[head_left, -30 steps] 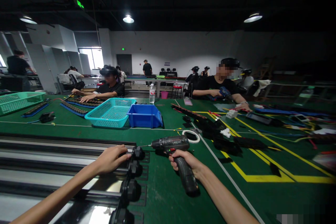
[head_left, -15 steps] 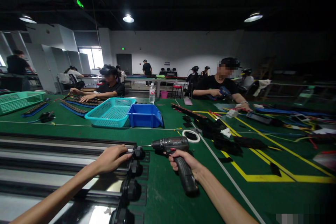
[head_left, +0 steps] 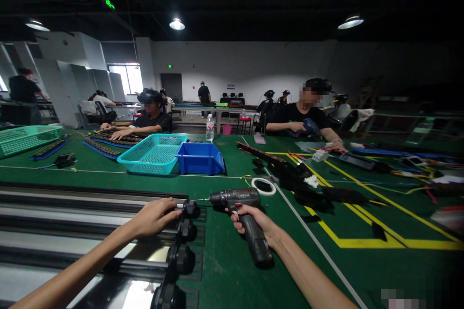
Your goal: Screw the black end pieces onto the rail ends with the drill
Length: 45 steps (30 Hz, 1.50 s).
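My right hand [head_left: 253,222] is wrapped round the grip of a black cordless drill [head_left: 237,198]. The drill lies level, and its long thin bit [head_left: 200,200] points left at the end of the farthest long panel, close by a black cable gland [head_left: 191,208]. My left hand [head_left: 157,215] rests palm down on the shiny metal panels [head_left: 90,219], its fingers stretched towards that gland. Further glands [head_left: 184,259] stick out from the panel ends nearer to me. Whether the bit's tip touches a screw is too small to tell.
Beyond the panels stand a turquoise basket [head_left: 154,152], a blue bin [head_left: 200,159] and a water bottle [head_left: 210,129]. A white tape ring [head_left: 263,186] lies behind the drill. Cables and black parts [head_left: 311,198] cover the right. Two co-workers [head_left: 302,116] [head_left: 154,118] sit opposite.
My hands and the drill have hardly moved. The co-worker at the left has shifted one hand slightly.
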Tool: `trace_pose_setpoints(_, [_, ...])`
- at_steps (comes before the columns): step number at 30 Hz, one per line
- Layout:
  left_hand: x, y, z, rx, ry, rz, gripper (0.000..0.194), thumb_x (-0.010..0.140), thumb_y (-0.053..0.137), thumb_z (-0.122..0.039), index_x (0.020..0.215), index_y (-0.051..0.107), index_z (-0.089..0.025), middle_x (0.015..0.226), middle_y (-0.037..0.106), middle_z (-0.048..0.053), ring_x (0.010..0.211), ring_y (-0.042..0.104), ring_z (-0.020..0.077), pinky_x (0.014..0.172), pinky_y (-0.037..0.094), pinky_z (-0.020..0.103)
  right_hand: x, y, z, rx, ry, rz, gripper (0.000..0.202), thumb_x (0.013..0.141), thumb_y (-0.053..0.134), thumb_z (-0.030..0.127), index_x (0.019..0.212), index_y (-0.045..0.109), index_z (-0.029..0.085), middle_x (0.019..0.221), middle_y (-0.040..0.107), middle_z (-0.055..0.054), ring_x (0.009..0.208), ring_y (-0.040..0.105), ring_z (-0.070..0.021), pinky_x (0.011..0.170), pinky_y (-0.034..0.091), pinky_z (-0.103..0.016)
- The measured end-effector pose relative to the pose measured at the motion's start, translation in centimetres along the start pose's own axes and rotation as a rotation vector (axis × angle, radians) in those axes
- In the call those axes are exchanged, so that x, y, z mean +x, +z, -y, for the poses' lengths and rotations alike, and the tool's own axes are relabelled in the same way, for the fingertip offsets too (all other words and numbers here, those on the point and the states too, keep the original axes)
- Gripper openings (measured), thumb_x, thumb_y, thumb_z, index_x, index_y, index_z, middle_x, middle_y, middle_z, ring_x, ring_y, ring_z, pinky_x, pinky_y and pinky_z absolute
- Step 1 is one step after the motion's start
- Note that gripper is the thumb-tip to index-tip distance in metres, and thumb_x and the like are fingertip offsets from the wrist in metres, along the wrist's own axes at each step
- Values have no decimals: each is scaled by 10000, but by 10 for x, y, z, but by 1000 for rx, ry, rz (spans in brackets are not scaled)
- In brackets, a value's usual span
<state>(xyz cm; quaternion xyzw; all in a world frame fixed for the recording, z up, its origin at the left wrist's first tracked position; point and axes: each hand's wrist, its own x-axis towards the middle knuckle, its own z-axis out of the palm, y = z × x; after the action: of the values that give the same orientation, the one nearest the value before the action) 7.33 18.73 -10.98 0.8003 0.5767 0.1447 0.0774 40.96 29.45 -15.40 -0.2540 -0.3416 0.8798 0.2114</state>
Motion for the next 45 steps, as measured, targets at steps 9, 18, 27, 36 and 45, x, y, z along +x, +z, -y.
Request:
trace_pose_setpoints(9, [0,4,1,59,-22,14,469,920,290,-558,936,608,-214,897,636,53,849,593,207,758,398,272,-6,5,-3,14,-25,-10,295,778,524,214,1032,523,64,790,554,-62,667,564,-123,574,472,-195])
trace_pose_setpoints(18, [-6,4,-7,51,-67,-22,504,930,253,-554,869,612,-206,854,639,48,804,592,194,711,382,266,-18,-1,-7,50,-113,55,325,764,517,218,1055,538,73,773,548,-43,675,555,-116,594,481,-198])
trace_pose_setpoints(27, [-26,-2,-9,225,-147,-250,520,946,224,-509,867,624,-186,834,620,81,843,575,207,781,388,317,-49,25,8,-686,-456,-345,232,713,631,308,860,632,128,807,649,-83,702,584,-163,648,469,-269])
trace_pose_setpoints(36, [-38,8,7,157,-178,-152,532,937,232,-532,1102,626,-214,1117,653,81,1047,575,230,909,379,343,-60,49,-6,-1880,-563,-572,591,770,525,186,1333,388,301,1049,612,-85,937,573,-253,756,375,-333])
trace_pose_setpoints(45, [-37,10,13,196,-177,-158,515,924,252,-552,1094,621,-235,1085,661,76,1039,578,238,901,386,349,-44,31,-21,-2182,-482,-550,658,752,485,149,1380,315,245,1029,573,-121,931,544,-262,760,371,-342])
